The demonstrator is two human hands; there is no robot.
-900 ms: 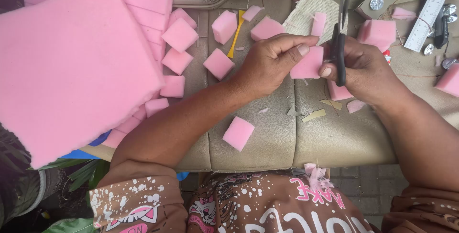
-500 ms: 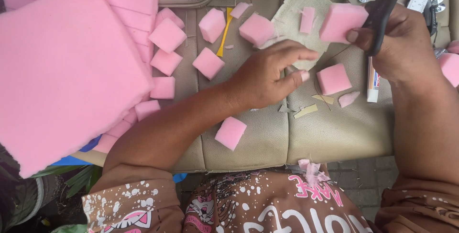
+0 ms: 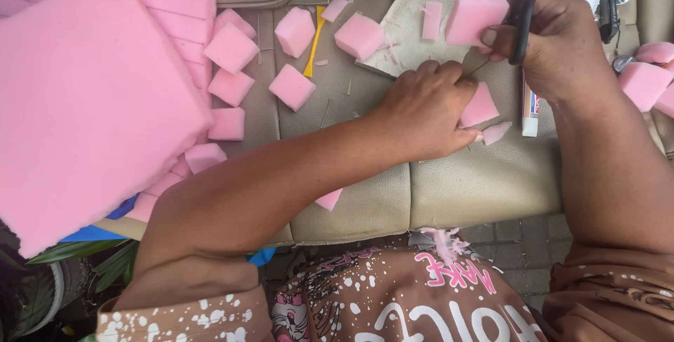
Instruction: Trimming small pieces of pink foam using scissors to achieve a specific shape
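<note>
Trimming foam squares on the tan seat cushion (image 3: 484, 187).
My left hand (image 3: 421, 114) pins a pink foam square (image 3: 479, 105) flat; my right hand (image 3: 554, 40), above it, grips black scissors (image 3: 523, 12) and a foam block (image 3: 474, 17). I'd keep fingers clear.

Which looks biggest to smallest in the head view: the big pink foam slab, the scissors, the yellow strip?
1. Pink foam slab, though it is nearest the camera.
2. Scissors, partly hidden in the right hand.
3. Yellow strip.

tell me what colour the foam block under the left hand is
Pink, like the other cut pieces; the foam block shows best in the head view, beside the left hand.
</note>
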